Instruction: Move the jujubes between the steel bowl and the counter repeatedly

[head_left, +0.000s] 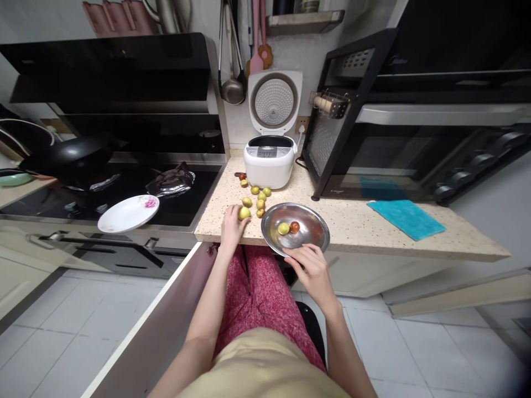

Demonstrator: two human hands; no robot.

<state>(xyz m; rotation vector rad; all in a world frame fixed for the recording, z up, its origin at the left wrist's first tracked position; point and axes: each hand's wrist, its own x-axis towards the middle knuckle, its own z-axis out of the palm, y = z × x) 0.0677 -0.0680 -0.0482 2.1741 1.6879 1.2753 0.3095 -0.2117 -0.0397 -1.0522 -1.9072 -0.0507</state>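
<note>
My left hand (pixel 231 225) rests on the speckled counter (pixel 357 221) with its fingers closed around a yellow-green fruit (pixel 244 213). Several more small fruits (pixel 258 198), yellow-green and reddish, lie loose just beyond it, in front of the rice cooker. A steel bowl (pixel 309 243) sits at the counter's front edge, holding one yellow-green fruit (pixel 284 228) and one red fruit (pixel 294 226). My right hand (pixel 312 270) touches the bowl's near rim with its fingers spread, holding nothing.
A white rice cooker (pixel 269 160) stands with its lid up at the back. A black oven (pixel 415 121) fills the right. A teal cloth (pixel 405 218) lies on the counter. A white flowered plate (pixel 128 213) and a wok (pixel 70 157) sit on the stove at left.
</note>
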